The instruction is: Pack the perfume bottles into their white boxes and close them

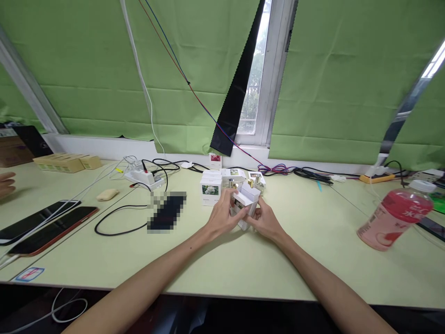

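Note:
Both my hands meet at the middle of the pale green table (243,264) around a small white carton (245,204) whose top flaps stand open. My left hand (224,214) grips its left side, fingers curled around it. My right hand (264,220) holds the carton's right and lower side, fingers closed on it. Just behind the carton stand small bottles with gold caps (251,183), and a white box printed with a flower picture (210,191) sits to the left of them, with more white boxes (233,174) behind.
A pink drink bottle (394,216) stands at the right. Two dark phones (52,227) lie at the left beside a black cable loop (118,222). A white power strip (141,176), cables and yellow boxes (67,162) line the back. Another person's fingers (7,184) show at far left.

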The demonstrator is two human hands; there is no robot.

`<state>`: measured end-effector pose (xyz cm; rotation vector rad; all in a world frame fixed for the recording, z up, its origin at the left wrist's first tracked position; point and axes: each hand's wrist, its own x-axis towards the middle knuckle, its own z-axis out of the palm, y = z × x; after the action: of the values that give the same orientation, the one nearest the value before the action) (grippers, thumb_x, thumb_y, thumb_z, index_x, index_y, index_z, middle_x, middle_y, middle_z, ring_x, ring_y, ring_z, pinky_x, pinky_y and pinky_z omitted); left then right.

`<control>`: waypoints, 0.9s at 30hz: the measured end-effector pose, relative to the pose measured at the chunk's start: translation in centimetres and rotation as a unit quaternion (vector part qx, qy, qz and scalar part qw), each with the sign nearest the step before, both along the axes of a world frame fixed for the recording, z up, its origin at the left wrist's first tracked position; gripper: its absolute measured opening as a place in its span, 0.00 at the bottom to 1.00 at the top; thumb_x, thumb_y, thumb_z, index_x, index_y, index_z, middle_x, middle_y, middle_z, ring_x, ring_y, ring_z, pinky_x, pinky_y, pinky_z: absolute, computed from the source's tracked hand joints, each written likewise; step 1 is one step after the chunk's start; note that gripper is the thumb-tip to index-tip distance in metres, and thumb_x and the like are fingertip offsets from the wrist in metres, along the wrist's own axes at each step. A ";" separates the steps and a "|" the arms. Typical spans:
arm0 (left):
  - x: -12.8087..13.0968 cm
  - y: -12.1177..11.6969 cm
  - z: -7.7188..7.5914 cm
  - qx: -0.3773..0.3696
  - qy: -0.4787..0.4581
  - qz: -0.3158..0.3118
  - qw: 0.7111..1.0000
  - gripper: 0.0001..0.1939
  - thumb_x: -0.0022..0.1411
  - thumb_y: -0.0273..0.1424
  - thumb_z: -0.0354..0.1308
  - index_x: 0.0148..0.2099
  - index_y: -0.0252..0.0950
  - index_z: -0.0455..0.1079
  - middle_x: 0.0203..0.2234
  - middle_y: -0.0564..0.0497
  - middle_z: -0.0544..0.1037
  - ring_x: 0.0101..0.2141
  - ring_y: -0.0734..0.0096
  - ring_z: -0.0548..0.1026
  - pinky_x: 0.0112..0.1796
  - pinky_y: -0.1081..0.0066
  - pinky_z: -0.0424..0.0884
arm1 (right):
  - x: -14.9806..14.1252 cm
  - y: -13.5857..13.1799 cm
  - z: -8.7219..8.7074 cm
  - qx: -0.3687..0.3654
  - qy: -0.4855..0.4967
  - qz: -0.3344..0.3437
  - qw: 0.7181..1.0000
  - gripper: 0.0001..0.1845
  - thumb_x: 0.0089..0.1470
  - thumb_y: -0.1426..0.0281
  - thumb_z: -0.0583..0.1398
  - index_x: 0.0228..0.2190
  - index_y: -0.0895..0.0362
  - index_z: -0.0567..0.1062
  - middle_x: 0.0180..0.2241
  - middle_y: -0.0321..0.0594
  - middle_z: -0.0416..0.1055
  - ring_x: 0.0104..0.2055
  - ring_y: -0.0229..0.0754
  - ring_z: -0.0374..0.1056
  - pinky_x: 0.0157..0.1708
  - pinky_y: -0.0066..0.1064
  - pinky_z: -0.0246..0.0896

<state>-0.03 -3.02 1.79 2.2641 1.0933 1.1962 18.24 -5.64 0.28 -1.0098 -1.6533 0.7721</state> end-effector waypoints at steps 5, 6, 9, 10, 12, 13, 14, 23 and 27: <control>0.0 -0.1 0.1 0.008 0.004 0.004 1.000 0.26 0.64 0.47 0.60 0.58 0.43 0.58 0.48 0.46 0.71 0.38 0.64 0.74 0.33 0.66 0.73 | -0.1 0.1 0.0 0.009 0.000 0.006 1.000 0.32 0.54 0.59 0.66 0.55 0.58 0.67 0.38 0.42 0.74 0.28 0.38 0.66 0.26 0.31 0.67; 0.0 -0.2 0.1 0.010 0.005 0.006 1.000 0.27 0.63 0.47 0.60 0.58 0.43 0.58 0.48 0.47 0.71 0.38 0.64 0.74 0.33 0.66 0.73 | 0.0 0.1 -0.1 0.009 0.002 0.009 1.000 0.32 0.53 0.59 0.67 0.55 0.58 0.67 0.39 0.42 0.74 0.29 0.38 0.66 0.27 0.31 0.67; 0.2 -0.4 0.3 0.019 0.009 0.015 1.000 0.31 0.60 0.46 0.63 0.60 0.44 0.58 0.49 0.47 0.71 0.39 0.63 0.75 0.34 0.66 0.73 | 0.1 0.3 -0.5 0.011 0.003 0.016 1.000 0.33 0.53 0.60 0.67 0.57 0.58 0.66 0.40 0.42 0.74 0.29 0.37 0.66 0.27 0.31 0.67; 0.2 -0.4 0.4 0.023 0.010 0.020 0.999 0.32 0.59 0.46 0.64 0.61 0.44 0.59 0.49 0.47 0.71 0.40 0.63 0.75 0.34 0.66 0.74 | 0.1 0.4 -0.6 0.011 0.003 0.018 1.000 0.33 0.53 0.61 0.66 0.57 0.58 0.66 0.39 0.41 0.73 0.28 0.36 0.66 0.27 0.30 0.67; 0.2 -0.5 0.5 0.032 0.012 0.030 0.999 0.34 0.57 0.46 0.65 0.62 0.43 0.59 0.49 0.47 0.72 0.42 0.60 0.76 0.36 0.65 0.74 | 0.1 0.4 -0.9 0.007 0.001 0.024 1.000 0.34 0.54 0.62 0.66 0.58 0.58 0.65 0.38 0.39 0.73 0.26 0.35 0.65 0.25 0.29 0.65; 0.2 -0.6 0.5 0.037 0.013 0.035 0.999 0.35 0.56 0.46 0.66 0.62 0.43 0.59 0.48 0.47 0.73 0.43 0.59 0.76 0.37 0.64 0.74 | 0.1 0.4 -0.9 0.003 0.002 0.028 1.000 0.35 0.53 0.62 0.67 0.59 0.58 0.65 0.38 0.39 0.73 0.26 0.35 0.64 0.25 0.29 0.64; 0.2 -0.6 0.6 0.042 0.014 0.038 0.998 0.36 0.56 0.45 0.67 0.62 0.43 0.59 0.48 0.47 0.73 0.43 0.58 0.76 0.38 0.63 0.74 | 0.1 0.4 -1.0 -0.002 0.004 0.032 0.999 0.36 0.52 0.63 0.67 0.59 0.57 0.64 0.38 0.39 0.73 0.25 0.34 0.65 0.24 0.28 0.64; 0.3 -0.5 0.6 0.077 0.004 0.050 0.996 0.38 0.52 0.44 0.71 0.60 0.41 0.60 0.51 0.44 0.72 0.51 0.51 0.72 0.48 0.55 0.73 | -0.2 -0.1 -0.6 -0.035 0.032 0.080 0.996 0.41 0.52 0.63 0.68 0.63 0.55 0.60 0.38 0.38 0.73 0.26 0.35 0.66 0.25 0.28 0.64; 0.2 -0.5 0.5 0.073 0.002 0.046 0.996 0.40 0.51 0.44 0.72 0.61 0.41 0.58 0.53 0.43 0.71 0.53 0.51 0.72 0.49 0.55 0.72 | -0.1 0.1 -0.7 -0.022 0.020 0.076 0.997 0.40 0.53 0.65 0.67 0.63 0.55 0.61 0.38 0.38 0.73 0.26 0.34 0.63 0.25 0.28 0.62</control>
<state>0.21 -3.48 2.26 2.3476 1.1564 1.3493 18.10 -5.55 -0.43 -0.9010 -1.6998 0.9256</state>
